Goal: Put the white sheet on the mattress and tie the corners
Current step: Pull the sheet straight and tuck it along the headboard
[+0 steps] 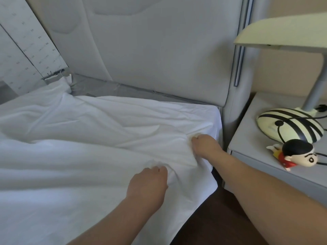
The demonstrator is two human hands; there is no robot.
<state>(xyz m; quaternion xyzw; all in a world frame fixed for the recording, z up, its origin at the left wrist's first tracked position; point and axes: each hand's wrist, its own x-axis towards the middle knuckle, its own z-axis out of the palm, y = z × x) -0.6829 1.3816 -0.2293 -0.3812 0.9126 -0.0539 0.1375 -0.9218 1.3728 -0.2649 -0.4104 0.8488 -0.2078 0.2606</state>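
Head view: sheet (pixel 106 135) covers the mattress (pixel 99 86), lower left to centre. Your left hand (pixel 147 183) and right hand (pixel 205 145) each have a clenched grip on bunched cloth near the right edge. It's light, limp, slippery; take the corner by its hem.

2 bare forearms, no sleeves, apparently no jewellery

i see a pale nightstand (pixel 247 131) at the right, just beside the padded grey headboard (pixel 159 50). on the nightstand stands a cream desk lamp (pixel 290 124) with black stripes on its base, its shade over the nightstand. a cartoon figurine (pixel 297 154) lies just in front of the lamp base, a black cord beside it.
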